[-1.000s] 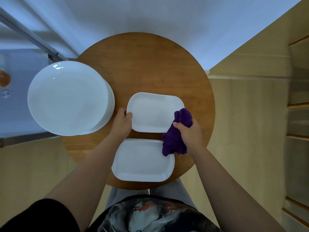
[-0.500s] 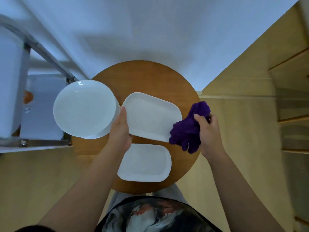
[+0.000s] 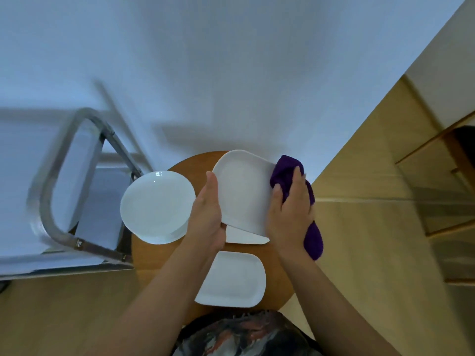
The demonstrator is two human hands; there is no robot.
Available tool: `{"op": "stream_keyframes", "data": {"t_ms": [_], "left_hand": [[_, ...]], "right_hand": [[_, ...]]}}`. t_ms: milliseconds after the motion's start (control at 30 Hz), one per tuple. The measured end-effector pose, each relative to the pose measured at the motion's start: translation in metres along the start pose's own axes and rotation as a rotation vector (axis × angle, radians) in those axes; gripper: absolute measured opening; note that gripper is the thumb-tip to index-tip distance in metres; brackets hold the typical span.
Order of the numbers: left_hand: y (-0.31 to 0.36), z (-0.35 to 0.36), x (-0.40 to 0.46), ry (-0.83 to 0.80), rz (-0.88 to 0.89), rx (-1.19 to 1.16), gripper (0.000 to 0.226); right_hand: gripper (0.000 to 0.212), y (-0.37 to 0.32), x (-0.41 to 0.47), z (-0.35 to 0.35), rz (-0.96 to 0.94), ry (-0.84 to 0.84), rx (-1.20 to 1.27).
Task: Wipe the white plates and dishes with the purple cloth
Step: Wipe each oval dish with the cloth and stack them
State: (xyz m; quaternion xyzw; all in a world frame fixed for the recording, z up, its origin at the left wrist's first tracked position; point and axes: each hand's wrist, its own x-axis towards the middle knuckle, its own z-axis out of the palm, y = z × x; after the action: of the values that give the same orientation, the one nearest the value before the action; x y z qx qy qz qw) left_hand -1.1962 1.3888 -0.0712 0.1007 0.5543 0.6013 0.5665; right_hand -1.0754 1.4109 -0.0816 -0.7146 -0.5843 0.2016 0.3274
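My left hand (image 3: 207, 217) grips the left edge of a white rectangular dish (image 3: 244, 194), which is lifted and tilted above the round wooden table (image 3: 276, 263). My right hand (image 3: 290, 209) holds the bunched purple cloth (image 3: 312, 235) against the dish's right edge; the cloth wraps over that edge and hangs down past my wrist. Below the lifted dish a white sliver of another dish (image 3: 246, 237) shows. A second rectangular dish (image 3: 232, 278) lies flat on the table close to me. A stack of round white plates (image 3: 156, 206) sits at the table's left.
A metal-framed chair or cart (image 3: 51, 201) stands left of the table, touching its edge. A white wall runs behind. Wooden floor and wooden steps or shelving (image 3: 424, 214) lie to the right. My lap is just under the table's near edge.
The rectangular dish has come up off the table and tilted steeper. My right hand brought the cloth onto its right edge. The view has pulled back from the table.
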Motion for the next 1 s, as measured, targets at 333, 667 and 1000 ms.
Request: {"op": "stream_keyframes", "data": {"t_ms": [333, 667, 1000], "left_hand": [[0.034, -0.006, -0.019, -0.048, 0.086, -0.064, 0.041], [0.077, -0.011, -0.026, -0.055, 0.042, -0.174, 0.054], [0.097, 0.006, -0.029, 0.001, -0.023, -0.052, 0.054]], "right_hand": [[0.053, -0.082, 0.001, -0.015, -0.589, -0.285, 0.005], [0.033, -0.08, -0.002, -0.043, -0.716, -0.627, 0.259], [0.072, -0.052, 0.001, -0.057, -1.073, -0.438, -0.077]]}}
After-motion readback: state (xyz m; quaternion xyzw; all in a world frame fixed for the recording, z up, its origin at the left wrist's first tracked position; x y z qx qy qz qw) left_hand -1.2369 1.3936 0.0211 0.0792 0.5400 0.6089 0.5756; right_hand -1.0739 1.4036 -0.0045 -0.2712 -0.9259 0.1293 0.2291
